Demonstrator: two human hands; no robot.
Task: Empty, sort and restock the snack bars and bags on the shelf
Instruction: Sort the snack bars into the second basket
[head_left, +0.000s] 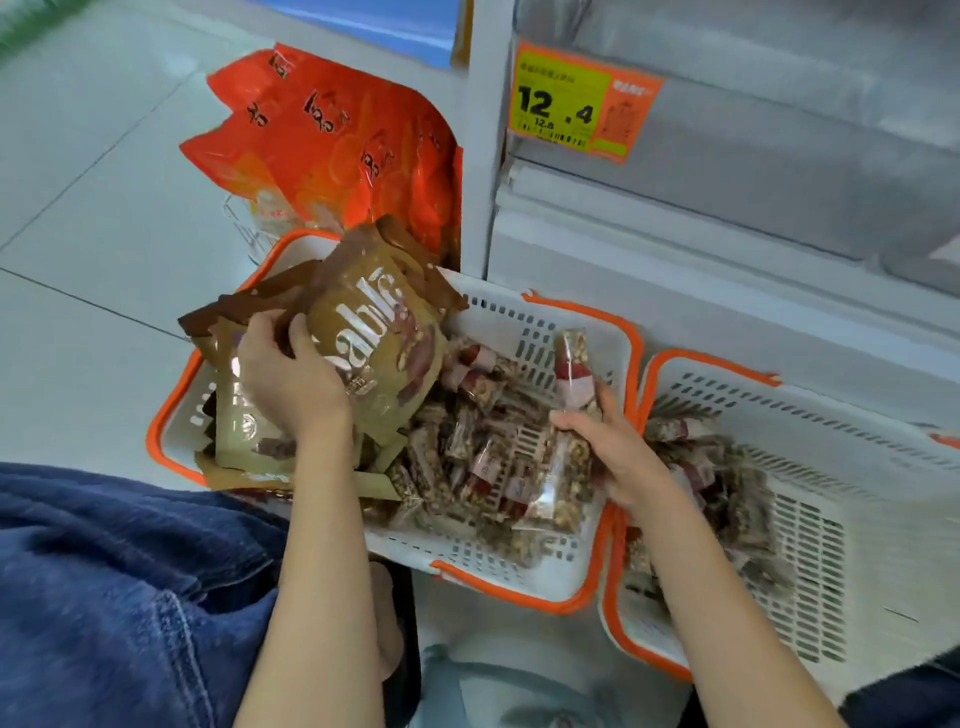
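Kneeling on the floor beside the shelf (727, 249), the person works over the white basket (540, 322) with orange handles, which serves as the landmark for everything else. Left of and behind the basket, red-orange snack bags (332, 140) lean against the shelf upright. Over the basket's left end, the left hand (291, 384) has its grip clenched around a brown snack bag (374, 332), fingers curled over its top edge, with more brown bags stacked under it inside the basket. The middle and right part of the basket is filled with a loose heap of snack bars (467, 457) in clear wrappers with red labels. At the basket's right edge, the right hand (613, 447) is grasping a few of those bars, one standing up above the fingers. Just right of the basket sits a second basket (810, 519), holding a smaller pile of the same bars. Above both, the shelf behind its yellow price tag (566, 98) looks bare, so emptying seems done, sorting is under way, and restocking has not begun.
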